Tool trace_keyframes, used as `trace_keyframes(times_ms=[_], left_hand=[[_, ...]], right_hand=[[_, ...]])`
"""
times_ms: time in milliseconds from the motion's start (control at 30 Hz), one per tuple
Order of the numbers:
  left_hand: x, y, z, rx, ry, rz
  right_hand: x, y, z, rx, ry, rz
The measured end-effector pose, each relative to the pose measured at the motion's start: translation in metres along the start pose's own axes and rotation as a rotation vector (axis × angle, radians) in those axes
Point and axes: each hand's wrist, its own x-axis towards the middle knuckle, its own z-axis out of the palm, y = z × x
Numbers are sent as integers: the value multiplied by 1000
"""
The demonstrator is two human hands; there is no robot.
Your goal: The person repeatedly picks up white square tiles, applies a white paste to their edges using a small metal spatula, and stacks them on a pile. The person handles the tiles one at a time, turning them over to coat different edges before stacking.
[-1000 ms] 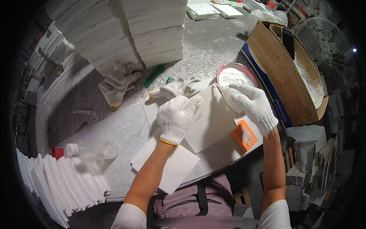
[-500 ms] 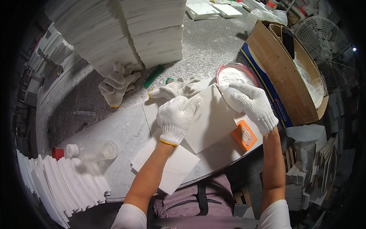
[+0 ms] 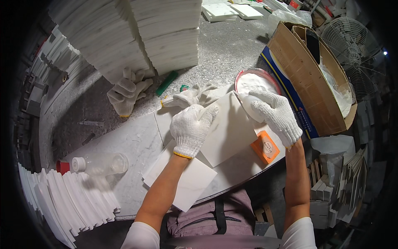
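Left hand [image 3: 192, 128]: curled, gripping the upper tile [image 3: 233, 132] at its left side.
Right hand [image 3: 277, 116]: partly closed around a whitish thing [image 3: 251, 107], kind unclear, beside this tile.
Red-rimmed bowl [image 3: 238, 79]: contains white powder [image 3: 258, 84].
Bench [image 3: 139, 143] edge: lower tile [image 3: 191, 184] overhangs it; gap separates this tile from jar [image 3: 103, 163].

printed lettering on orange box [image 3: 265, 147] and blue-sided carton [image 3: 309, 79]

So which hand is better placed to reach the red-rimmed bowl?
Probably the right hand: it is just on the near side of the red-rimmed bowl, though it seems to hold a whitish object. The left hand is farther away, gripping the white tile.
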Motion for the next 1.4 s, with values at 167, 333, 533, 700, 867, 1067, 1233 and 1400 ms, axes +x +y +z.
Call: trace_keyframes(times_ms=[167,333,533,700,867,1067,1233,1400], left_hand=[[1,-3,6,-48,82,54],[1,-4,7,-46,93,58],[2,-1,5,-53,79,35],[1,1,2,-81,85,37],[1,1,3,-50,75,29],[0,10,-4,-177,55,-58],[1,12,-13,-27,97,26],[-2,15,-16,15,68,85]], right_hand=[[-1,-1,-1,-22,-4,22],[0,1,-1,-65,5,-2],[-17,19,-8,102,68,33],[-59,79,-33,676,132,41],[-102,134,-56,776,410,-3],[-102,171,-49,71,741,173],[-97,211,-40,-136,838,188],[-102,209,-36,-200,822,92]])
